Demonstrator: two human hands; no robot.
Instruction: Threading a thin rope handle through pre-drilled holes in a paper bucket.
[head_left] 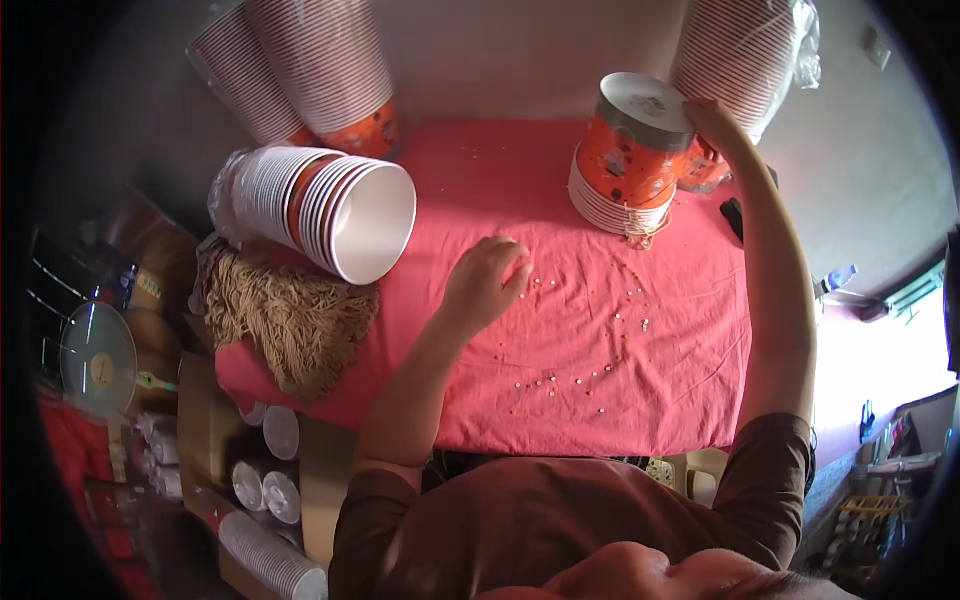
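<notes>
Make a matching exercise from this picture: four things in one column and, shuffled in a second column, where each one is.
Things:
1. left hand
2. right hand
3. lying cup stack
4. string bundle

Places:
A. draped over the left table edge
B. on its side, mouth facing the table middle
C. on the upturned cup stack at the far right
D. resting on the pink cloth near the small beads

Pairs: 1-D, 2-C, 3-B, 4-A

I see an upside-down stack of orange paper cups (632, 150) at the far right of the pink-covered surface (560, 400), its white base on top and white rims nested below. Small beads (590, 375) lie scattered loose across the cloth, thickest near the front edge.
</notes>
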